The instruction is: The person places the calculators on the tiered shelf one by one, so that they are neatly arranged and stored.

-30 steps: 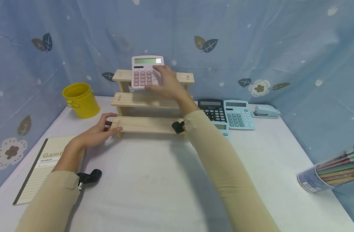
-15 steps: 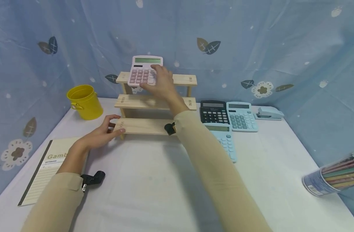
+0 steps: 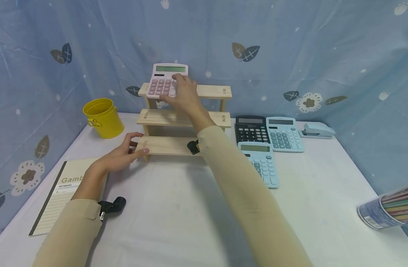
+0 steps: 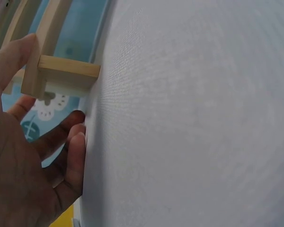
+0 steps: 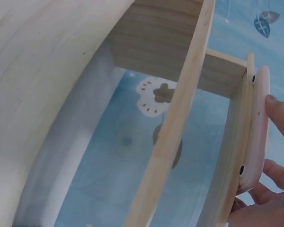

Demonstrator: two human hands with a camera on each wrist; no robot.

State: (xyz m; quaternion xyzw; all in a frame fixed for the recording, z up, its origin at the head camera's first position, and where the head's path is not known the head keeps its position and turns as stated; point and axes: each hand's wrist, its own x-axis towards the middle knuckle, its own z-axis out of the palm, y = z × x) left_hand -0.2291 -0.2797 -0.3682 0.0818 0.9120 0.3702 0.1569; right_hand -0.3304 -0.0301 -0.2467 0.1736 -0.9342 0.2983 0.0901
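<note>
On the left end of the top board of a three-tier wooden shelf (image 3: 167,145) lies a pink calculator (image 3: 159,87), keys up. My right hand (image 3: 185,92) holds it by its right side, with the thumb at the near edge. In the right wrist view the pink calculator (image 5: 258,127) rests against the top board, and part of my right hand (image 5: 274,198) shows beside it. My left hand (image 3: 121,154) grips the left end of the lowest board. In the left wrist view the thumb of my left hand (image 4: 23,165) presses on that board's end; the other fingers are curled below.
Right of the shelf lie a black calculator (image 3: 252,129) and two light blue calculators (image 3: 284,135), one nearer (image 3: 265,167). Beyond is a pale blue stapler (image 3: 317,129). A yellow bucket (image 3: 107,120) and a notebook (image 3: 61,189) stand left; a pencil cup (image 3: 377,213) is far right.
My right hand has shifted slightly left and lowered the pink calculator, which now leans back on the top board. The left hand keeps its grip. The whole view has shifted a little.
</note>
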